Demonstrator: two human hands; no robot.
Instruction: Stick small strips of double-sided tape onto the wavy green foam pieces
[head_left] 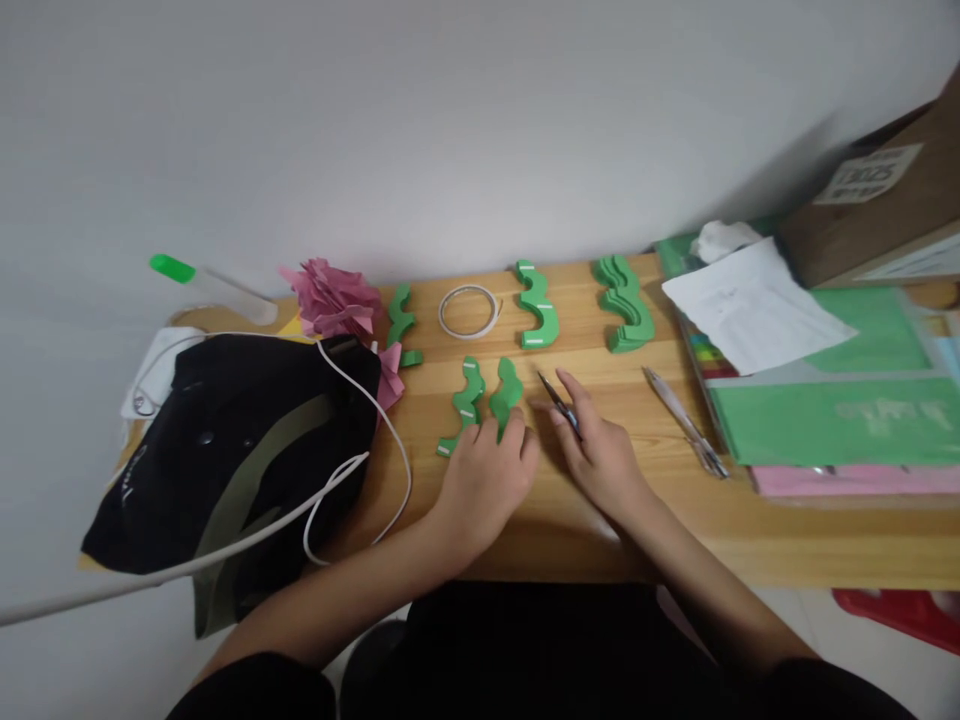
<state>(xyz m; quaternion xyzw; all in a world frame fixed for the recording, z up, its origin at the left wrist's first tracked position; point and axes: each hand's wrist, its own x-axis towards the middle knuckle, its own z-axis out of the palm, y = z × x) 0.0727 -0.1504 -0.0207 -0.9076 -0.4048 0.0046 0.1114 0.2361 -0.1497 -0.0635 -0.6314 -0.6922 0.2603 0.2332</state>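
While bent over desk (787,535), has L hand (486,478) down near middle of front edge, half-curled, fingertips on lower end of a green strip (507,392); can't tell if pinching or just pressing, prob. pinning it flat to stop sliding. Has R hand (600,455) just beside, palm down, loosely closed round small scissors (559,402), tip pointing toward back edge, away from L fingers. Looks like a resting grip, not a cutting one. Second strip (471,400) w/ white tape tabs just left of first one, touching or nearly so; seems paired on purpose. Toward back edge, in a row: pink flower (334,297), short green bit (401,322), tape ring (469,310), taped strip (538,305), stack (624,303) of same wavy cut-outs. Likely laid out within reach but apart, to stop sticky tabs catching. Pen (684,420) lying slantwise right of R hand, untouched. Right end of desk taken by coloured sheets (825,420) w/ a white sheet (750,300) on top, box (877,200) at back right corner. Left end covered by black bag (225,450) w/ white cord (360,470) looping over it & onto desk; green-capped tube (210,283) behind, at back left corner.
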